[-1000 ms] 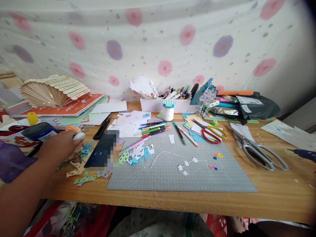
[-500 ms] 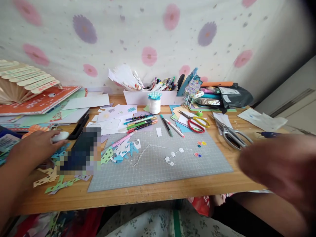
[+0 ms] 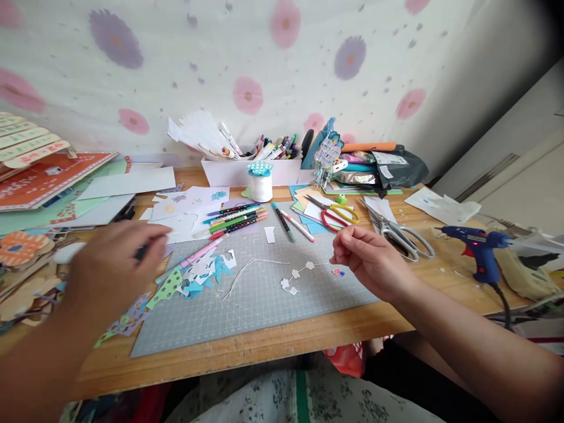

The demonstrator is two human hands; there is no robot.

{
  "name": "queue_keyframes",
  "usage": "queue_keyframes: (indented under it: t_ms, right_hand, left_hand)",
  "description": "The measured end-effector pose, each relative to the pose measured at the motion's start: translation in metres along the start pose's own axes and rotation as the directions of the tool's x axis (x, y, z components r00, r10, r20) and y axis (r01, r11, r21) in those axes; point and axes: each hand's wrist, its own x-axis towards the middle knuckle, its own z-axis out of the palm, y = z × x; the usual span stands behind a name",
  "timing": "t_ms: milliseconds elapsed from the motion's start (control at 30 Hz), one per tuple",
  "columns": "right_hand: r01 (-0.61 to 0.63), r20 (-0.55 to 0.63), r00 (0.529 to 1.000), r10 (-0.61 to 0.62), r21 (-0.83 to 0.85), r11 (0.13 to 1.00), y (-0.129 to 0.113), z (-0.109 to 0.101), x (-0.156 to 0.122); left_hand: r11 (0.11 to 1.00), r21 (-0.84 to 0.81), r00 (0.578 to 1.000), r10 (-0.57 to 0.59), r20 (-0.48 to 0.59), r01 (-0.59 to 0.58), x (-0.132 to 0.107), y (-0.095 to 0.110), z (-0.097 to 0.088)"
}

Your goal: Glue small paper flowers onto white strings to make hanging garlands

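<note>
My left hand [image 3: 117,270] is above the left part of the desk, slightly blurred, its thumb and forefinger apart with nothing visible between them. It covers most of a dark object beneath. A smooth white object [image 3: 68,252] lies beside its wrist. My right hand [image 3: 368,258] hovers over the right side of the grey cutting mat [image 3: 247,317], thumb and fingers pinched together; whatever they hold is too small to make out. Just left of it lies a white string with small white paper flowers [image 3: 296,274]. Tiny coloured flowers [image 3: 338,272] show near its fingertips.
Paper scraps [image 3: 207,270], several markers [image 3: 240,220] and a loose white thread [image 3: 247,267] lie on the mat. Behind stands a thread spool [image 3: 262,188]. Red-and-yellow scissors [image 3: 337,214], grey scissors [image 3: 403,238] and a blue glue gun [image 3: 478,244] are at right.
My left hand has left the white object and moved right, over the dark object. My right hand has come in from the right edge to the mat, uncovering the glue gun. The view has turned right.
</note>
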Motion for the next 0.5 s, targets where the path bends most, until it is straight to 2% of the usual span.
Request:
queue_keyframes:
  t_ms: [67, 100, 167, 200, 267, 333, 500]
  right_hand:
    - [0.011, -0.029, 0.999, -0.021, -0.288, 0.957, 0.004, -0.012, 0.009]
    - [0.039, -0.006, 0.999, -0.047, -0.457, 0.889, 0.005, -0.019, 0.014]
    - [0.149, 0.123, 0.989, -0.086, -0.735, 0.662, 0.005, -0.029, 0.020]
    - [0.216, 0.203, 0.976, -0.084, -0.816, 0.536, 0.005, -0.033, 0.022]
    - [0.306, 0.312, 0.949, -0.040, -0.885, 0.351, 0.004, -0.035, 0.023]
    - [0.330, 0.347, 0.938, 0.017, -0.907, 0.263, 0.005, -0.033, 0.022]
    - [0.372, 0.382, 0.923, 0.034, -0.913, 0.166, 0.017, -0.025, 0.021]
  left_hand:
    - [0.980, -0.091, 0.981, 0.183, 0.061, -0.177, 0.003, 0.039, 0.011]
    - [0.956, -0.163, 0.960, 0.261, 0.101, -0.243, 0.004, 0.055, 0.017]
    - [0.895, -0.282, 0.891, 0.408, 0.199, -0.347, 0.007, 0.081, 0.031]
    - [0.880, -0.311, 0.857, 0.442, 0.266, -0.358, 0.010, 0.092, 0.036]
    - [0.872, -0.340, 0.800, 0.469, 0.375, -0.352, 0.017, 0.110, 0.046]
    - [0.878, -0.351, 0.782, 0.458, 0.423, -0.324, 0.024, 0.122, 0.052]
    - [0.891, -0.402, 0.822, 0.384, 0.421, -0.211, 0.029, 0.129, 0.066]
